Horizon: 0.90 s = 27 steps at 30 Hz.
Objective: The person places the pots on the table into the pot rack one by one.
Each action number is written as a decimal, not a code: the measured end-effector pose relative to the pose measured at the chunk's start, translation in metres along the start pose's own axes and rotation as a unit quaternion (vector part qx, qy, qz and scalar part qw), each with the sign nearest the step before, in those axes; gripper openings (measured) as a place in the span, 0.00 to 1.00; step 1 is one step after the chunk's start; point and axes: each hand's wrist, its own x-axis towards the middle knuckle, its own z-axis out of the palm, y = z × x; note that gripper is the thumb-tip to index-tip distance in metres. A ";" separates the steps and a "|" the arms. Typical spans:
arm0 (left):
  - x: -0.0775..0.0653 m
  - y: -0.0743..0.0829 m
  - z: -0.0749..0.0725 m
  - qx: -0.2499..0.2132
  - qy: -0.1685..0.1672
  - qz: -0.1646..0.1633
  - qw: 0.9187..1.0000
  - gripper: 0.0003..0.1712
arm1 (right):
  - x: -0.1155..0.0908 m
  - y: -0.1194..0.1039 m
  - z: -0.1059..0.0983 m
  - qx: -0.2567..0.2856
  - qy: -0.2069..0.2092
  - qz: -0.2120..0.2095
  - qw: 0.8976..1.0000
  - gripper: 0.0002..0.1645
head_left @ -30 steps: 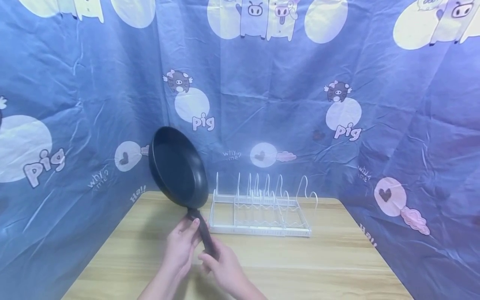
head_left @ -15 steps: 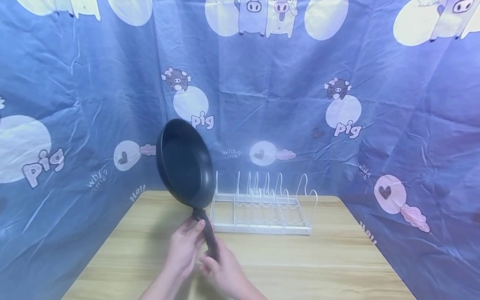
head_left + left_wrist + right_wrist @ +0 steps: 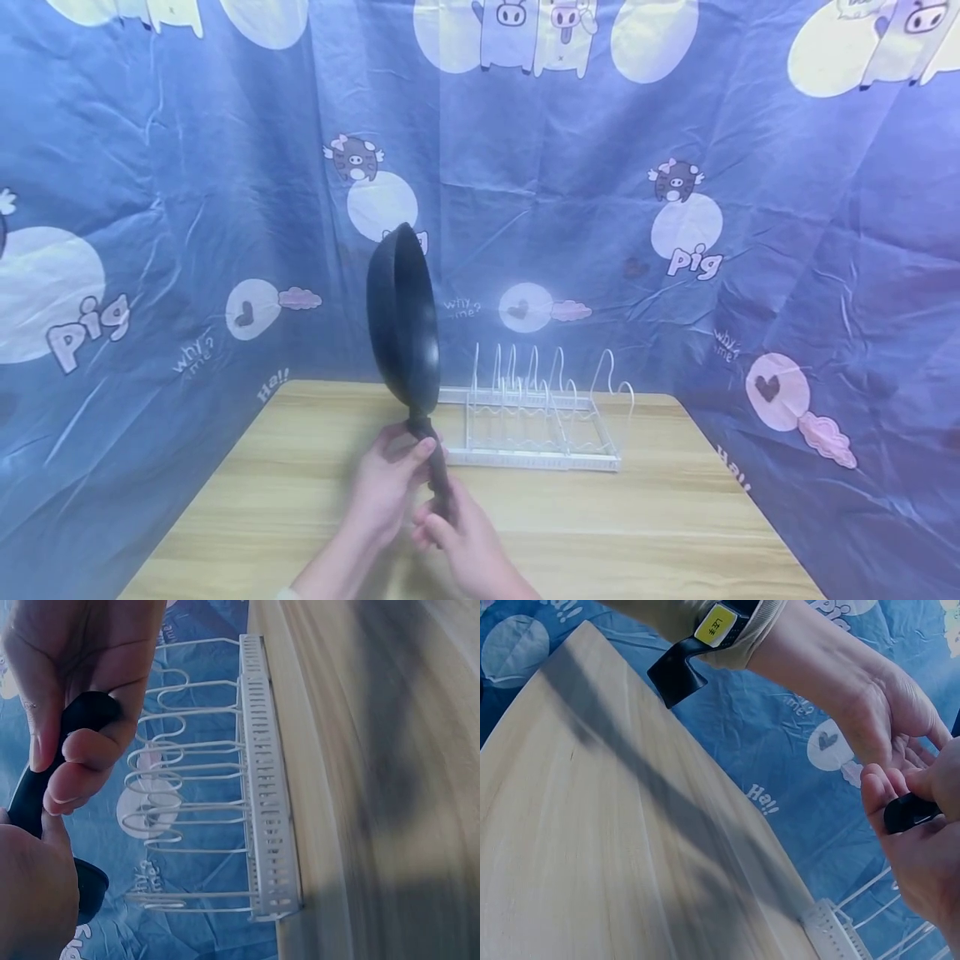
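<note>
A dark frying pan is held up above the table, handle down, its bowl nearly edge-on with the hollow towards the right. My left hand grips the upper handle just below the bowl, thumb along its front. Lower down, my right hand holds the end of the handle; the black handle tip shows between its fingers in the right wrist view. Behind and to the right stands a white wire pan rack with several upright loops. The pan and left hand hide the rack's left end.
The wooden table carries the rack towards its back edge. Blue printed cloth hangs close behind and along both sides. A black wrist mount with a yellow label sits on the left forearm.
The pan has moved right and slightly up, turning from a view into its hollow to nearly edge-on. Both hands have shifted a little right with it, keeping their hold; the rack stays put.
</note>
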 end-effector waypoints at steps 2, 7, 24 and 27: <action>0.001 -0.001 0.004 0.012 -0.001 0.000 1.000 0.33 | -0.003 -0.001 -0.004 0.010 0.004 0.002 1.000 0.34; 0.004 -0.003 0.014 0.059 -0.003 0.004 0.998 0.35 | -0.007 0.000 -0.012 0.031 0.008 0.008 0.999 0.32; 0.015 -0.037 0.026 0.144 -0.016 -0.006 0.989 0.33 | -0.018 0.023 -0.033 0.093 -0.027 0.020 0.995 0.33; 0.015 -0.044 0.027 0.144 -0.013 -0.011 0.990 0.34 | -0.020 0.029 -0.036 0.094 -0.040 0.022 0.995 0.34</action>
